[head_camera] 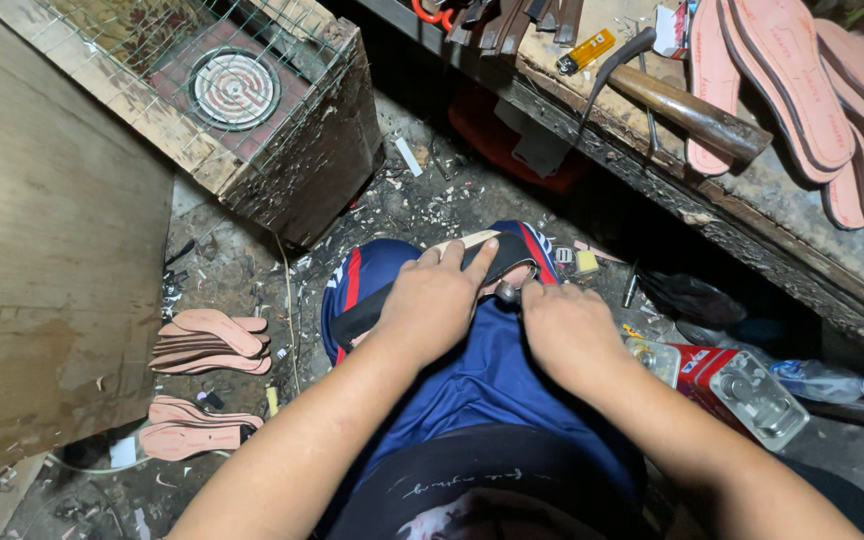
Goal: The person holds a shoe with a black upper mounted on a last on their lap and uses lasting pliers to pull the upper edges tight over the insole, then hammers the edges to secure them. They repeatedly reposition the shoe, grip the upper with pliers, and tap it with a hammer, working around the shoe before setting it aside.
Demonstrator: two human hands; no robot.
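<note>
The left hand point(435, 305) lies flat at the centre of the frame, fingers spread and pressing down on a sandal sole with a dark strap point(487, 252) that rests across the person's knee, over blue shorts. The right hand point(569, 328) sits just beside it, curled shut around a small metal tool point(508, 291) whose rounded head touches the strap's edge near the left thumb. Only the tool's tip shows, so I cannot tell what kind it is.

As a judgement, this piece looks partway assembled: the strap already lies across the sole, while the join under the two hands seems to be the part still being worked; how firmly it is fixed is hidden by the fingers.

Outward from there, at the lower left of the frame, two piles of pink cut-out soles point(210, 342) lie on the littered floor point(422, 200), bare and strapless. At the upper right, more pink soles point(802, 80) are stacked on the scarred wooden counter point(752, 215), next to a hammer point(687, 110) and a yellow lighter point(588, 50). A clear plastic box point(757, 395) sits at the right, near the right forearm. At the upper left, a wooden crate topped with wire mesh point(252, 110) holds a round coil.
</note>
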